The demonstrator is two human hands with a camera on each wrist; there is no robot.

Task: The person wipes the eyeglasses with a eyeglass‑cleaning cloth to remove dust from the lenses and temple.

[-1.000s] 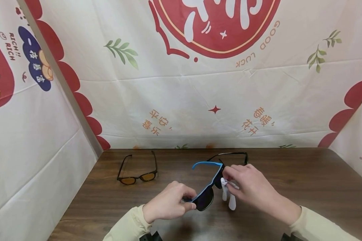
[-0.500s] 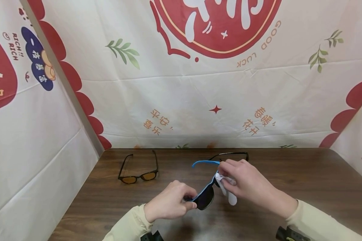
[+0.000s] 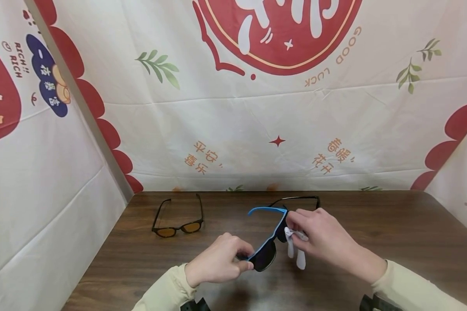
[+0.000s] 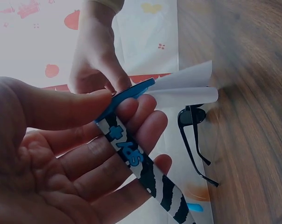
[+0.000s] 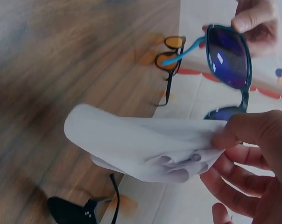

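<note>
My left hand (image 3: 219, 259) pinches a pair of blue-framed sunglasses (image 3: 264, 258) by the near corner, between thumb and fingers. The sunglasses are held tilted above the table, dark lenses facing right. In the left wrist view, a black-and-white striped temple (image 4: 142, 168) with blue markings lies across the fingers. My right hand (image 3: 323, 231) pinches a white cloth (image 3: 301, 260) at the far lens, partly covering that lens. Loose ends of the cloth hang below the fingers. The right wrist view shows the near lens (image 5: 229, 58) uncovered and bluish, with the cloth (image 5: 117, 135) bunched near the thumb.
Glasses with amber lenses (image 3: 166, 233) rest on the wooden table (image 3: 389, 242) at the back left, temples unfolded. Black glasses (image 3: 297, 198) lie behind the right hand, partly hidden. A printed fabric backdrop (image 3: 233, 129) rises behind the table's far edge.
My right hand and the cloth moved left over the far lens, then back right, close to where they were a second ago. The left hand and sunglasses stay nearly still.
</note>
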